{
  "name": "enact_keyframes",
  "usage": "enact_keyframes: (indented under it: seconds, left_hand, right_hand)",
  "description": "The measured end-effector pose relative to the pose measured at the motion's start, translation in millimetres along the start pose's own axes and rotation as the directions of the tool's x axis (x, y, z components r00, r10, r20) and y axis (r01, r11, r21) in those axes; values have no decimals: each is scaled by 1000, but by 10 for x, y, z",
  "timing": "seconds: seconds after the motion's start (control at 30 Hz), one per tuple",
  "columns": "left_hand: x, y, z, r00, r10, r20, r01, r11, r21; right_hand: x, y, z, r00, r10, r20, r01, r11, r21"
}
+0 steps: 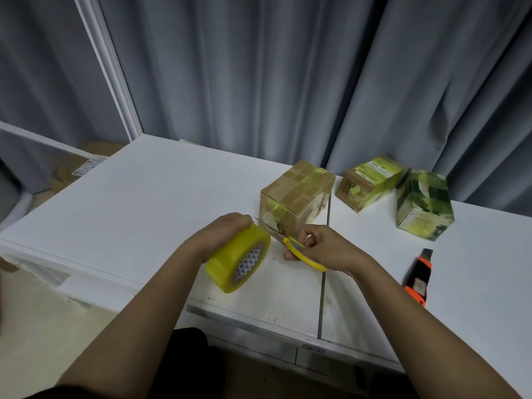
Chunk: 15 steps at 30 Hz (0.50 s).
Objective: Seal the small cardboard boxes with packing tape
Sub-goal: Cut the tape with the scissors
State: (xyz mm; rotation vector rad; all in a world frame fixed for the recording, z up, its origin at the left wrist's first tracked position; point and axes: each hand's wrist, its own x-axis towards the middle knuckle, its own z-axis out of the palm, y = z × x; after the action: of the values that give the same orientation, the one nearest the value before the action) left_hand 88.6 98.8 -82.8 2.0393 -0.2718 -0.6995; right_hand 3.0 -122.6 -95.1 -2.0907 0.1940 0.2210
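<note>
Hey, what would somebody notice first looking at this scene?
The yellow tape roll gripped by the left hand near the table's front edge, with the right hand holding a yellow cutter against the nearest box. Two more taped boxes sit behind right, and an orange knife lies alone.

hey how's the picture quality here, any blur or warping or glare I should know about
Head view: wide-angle warping bends the white frame post and the table edges; lighting is soft and even, shadows faint; mild glare on the tape roll in the left hand and on the taped boxes; overall slightly soft, with the orange knife smeared; the yellow cutter in the right hand reads clearly.
</note>
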Motion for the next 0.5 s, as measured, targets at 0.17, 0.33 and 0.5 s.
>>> enact_keyframes:
  seconds: [0.17,0.33,0.5]
  left_hand:
    - [-7,-10,23,1000,-18,-15,18,1000,-24]
    - [-1,50,11,1000,6,-4,-6,997,77]
    - [-8,59,92,990,110,-85,-95,982,166]
  right_hand:
    - [-6,79,48,998,-11,-70,11,1000,3]
    - [-68,84,45,991,-39,-128,38,999,-11]
    - [-102,44,21,996,42,-76,-47,997,-63]
